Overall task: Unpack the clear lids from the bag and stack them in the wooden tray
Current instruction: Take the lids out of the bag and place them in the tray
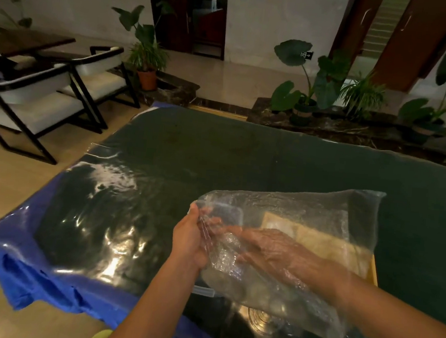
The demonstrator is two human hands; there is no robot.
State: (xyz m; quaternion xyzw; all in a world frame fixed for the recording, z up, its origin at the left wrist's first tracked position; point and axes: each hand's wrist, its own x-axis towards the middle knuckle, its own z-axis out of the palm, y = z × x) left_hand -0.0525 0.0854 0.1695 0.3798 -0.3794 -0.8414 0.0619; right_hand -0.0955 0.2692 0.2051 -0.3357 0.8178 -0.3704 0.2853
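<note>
Above the worktop (244,157) the bag (320,209) is pinched at its mouth by the left hand (191,236), the wooden tray (331,245) seen behind it. Inside the bag, the grip of the right hand (271,251) cannot be told through the plastic. Unpacking is judged underway, and a clear lid (225,217) there must next be grasped and withdrawn.

Only one view: a wide-angle camera on the person's head. It faces forward and down, close above the left hand (191,236) and right hand (271,250), across the surface (244,154) to the floor (224,80) beyond.
</note>
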